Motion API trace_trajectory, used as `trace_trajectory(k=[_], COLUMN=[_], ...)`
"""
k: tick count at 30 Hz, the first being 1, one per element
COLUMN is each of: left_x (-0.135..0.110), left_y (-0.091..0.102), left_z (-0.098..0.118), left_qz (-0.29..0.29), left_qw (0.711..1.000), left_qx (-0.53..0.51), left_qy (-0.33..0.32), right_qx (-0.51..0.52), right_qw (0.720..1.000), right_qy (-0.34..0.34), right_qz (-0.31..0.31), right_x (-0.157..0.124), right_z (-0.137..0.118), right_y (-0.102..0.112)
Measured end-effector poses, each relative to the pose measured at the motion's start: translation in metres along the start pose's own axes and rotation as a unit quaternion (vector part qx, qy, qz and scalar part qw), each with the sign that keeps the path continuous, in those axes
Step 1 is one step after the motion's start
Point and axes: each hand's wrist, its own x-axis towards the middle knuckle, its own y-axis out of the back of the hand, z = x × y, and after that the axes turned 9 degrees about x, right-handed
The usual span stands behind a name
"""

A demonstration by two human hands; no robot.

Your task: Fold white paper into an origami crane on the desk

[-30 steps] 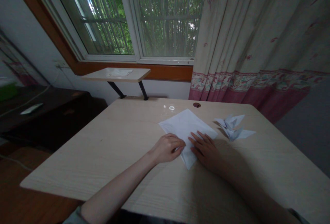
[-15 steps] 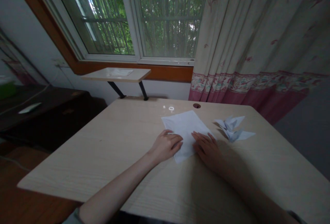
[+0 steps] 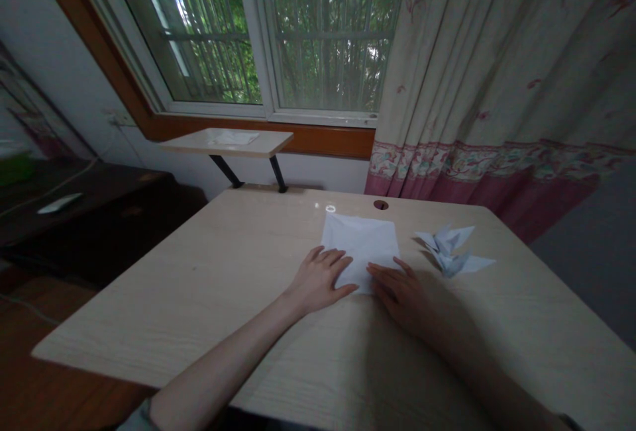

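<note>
paper: white, it lies flat on table
left hand: spread on its left side, grasping nothing
right hand: fingers rest on its right side, unclenched
folded papers: near right hand

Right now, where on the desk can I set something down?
Widest: the desk left of the left arm and paper. Smaller: between folded papers, right arm and desk's right edge. Crowded: where paper, left hand and right hand meet.
</note>
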Motion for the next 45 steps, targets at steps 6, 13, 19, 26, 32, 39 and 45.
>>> trace_trajectory(k=[6,13,19,26,32,39,45], left_x=[-0.001,-0.001,0.002,0.003,0.004,0.002,0.002], left_y=[-0.006,-0.009,-0.007,-0.006,-0.006,-0.012,-0.009], left_z=[-0.003,-0.006,-0.009,-0.009,-0.008,-0.010,-0.009], left_qz=[-0.028,-0.017,-0.017,0.020,0.039,0.068,0.061], left_qw=[0.999,0.999,0.998,0.998,0.997,0.996,0.998], left_qx=[0.018,0.013,-0.007,-0.033,-0.033,-0.013,0.007], left_qy=[-0.012,-0.025,-0.054,-0.058,-0.057,-0.056,-0.032], right_qx=[0.031,0.058,0.053,0.038,0.039,0.056,0.048], right_qw=[0.999,0.998,0.998,0.999,0.999,0.998,0.999], right_qy=[0.023,0.027,0.021,0.018,0.015,0.008,0.010], right_qz=[0.002,0.000,-0.011,-0.034,-0.035,-0.009,0.006], right_x=[0.000,0.001,0.003,0.001,-0.002,0.002,0.004], right_z=[0.001,-0.004,-0.009,-0.008,-0.008,-0.015,-0.017], right_y=[0.002,0.005,0.007,0.009,0.007,0.011,0.017])
